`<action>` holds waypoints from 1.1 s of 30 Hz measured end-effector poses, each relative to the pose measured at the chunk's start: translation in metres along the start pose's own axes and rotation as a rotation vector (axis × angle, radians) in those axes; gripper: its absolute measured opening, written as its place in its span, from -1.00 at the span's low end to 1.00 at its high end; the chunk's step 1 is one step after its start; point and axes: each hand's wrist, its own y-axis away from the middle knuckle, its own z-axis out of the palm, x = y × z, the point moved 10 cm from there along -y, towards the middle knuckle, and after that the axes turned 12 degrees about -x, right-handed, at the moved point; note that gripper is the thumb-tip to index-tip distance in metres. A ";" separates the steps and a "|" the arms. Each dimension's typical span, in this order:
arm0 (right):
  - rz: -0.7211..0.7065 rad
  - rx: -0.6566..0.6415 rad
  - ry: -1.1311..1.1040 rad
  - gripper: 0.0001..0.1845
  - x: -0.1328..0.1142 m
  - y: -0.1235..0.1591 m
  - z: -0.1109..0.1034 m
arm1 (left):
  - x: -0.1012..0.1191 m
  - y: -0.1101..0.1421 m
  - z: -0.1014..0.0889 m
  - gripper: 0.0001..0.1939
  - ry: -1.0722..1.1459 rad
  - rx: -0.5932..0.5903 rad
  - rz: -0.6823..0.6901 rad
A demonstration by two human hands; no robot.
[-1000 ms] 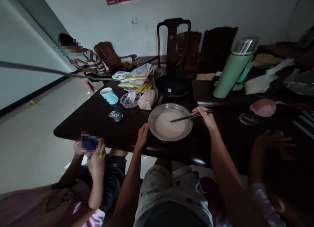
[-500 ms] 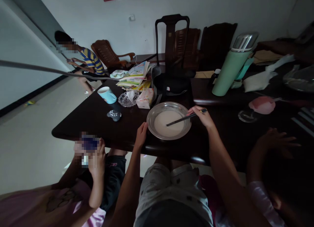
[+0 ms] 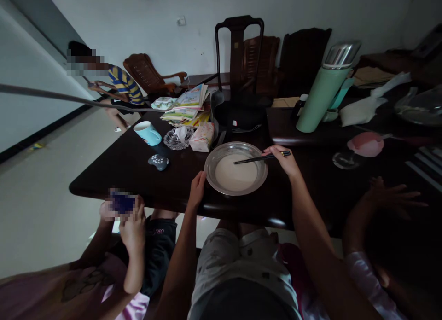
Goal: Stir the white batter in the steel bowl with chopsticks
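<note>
A wide metal bowl (image 3: 209, 182) stands near the front edge of the dark table, with a pale, milky mixture (image 3: 236, 175) in it. My left hand (image 3: 198, 185) grips the bowl's rim on its left side, the fingers partly hidden by the rim. In my right hand (image 3: 283, 159), held over the bowl's right rim, is a pair of dark chopsticks (image 3: 253, 160). Their tips dip into the mixture near its middle.
Behind the bowl are a tissue box (image 3: 202, 137), a glass ashtray (image 3: 177, 139), books (image 3: 188, 103) and a black bag (image 3: 238, 117). A blue mug (image 3: 148, 133), a grey game controller (image 3: 158, 161), a green thermos (image 3: 324, 92) and a pink scoop (image 3: 366, 144) stand around. People sit on both sides.
The chopsticks have swung to a flatter angle, their tips moving toward the far side of the mixture. My left hand keeps its place at the rim. The view has shifted slightly.
</note>
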 end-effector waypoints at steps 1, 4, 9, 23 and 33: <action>0.002 0.027 0.006 -0.59 0.000 0.001 -0.004 | 0.000 0.000 0.000 -0.55 -0.001 -0.003 0.000; 0.015 0.013 -0.015 -0.58 0.000 0.001 -0.002 | -0.001 -0.001 0.000 -0.54 -0.014 -0.005 0.003; 0.002 -0.042 -0.021 -0.60 -0.003 -0.001 0.006 | -0.001 0.000 0.000 -0.55 -0.022 -0.005 -0.008; 0.022 0.045 -0.001 -0.51 -0.004 0.002 -0.006 | 0.001 0.000 0.000 -0.54 0.001 -0.001 -0.006; -0.005 0.059 0.025 -0.54 -0.007 0.002 -0.004 | 0.001 0.001 -0.002 -0.53 -0.016 0.020 -0.004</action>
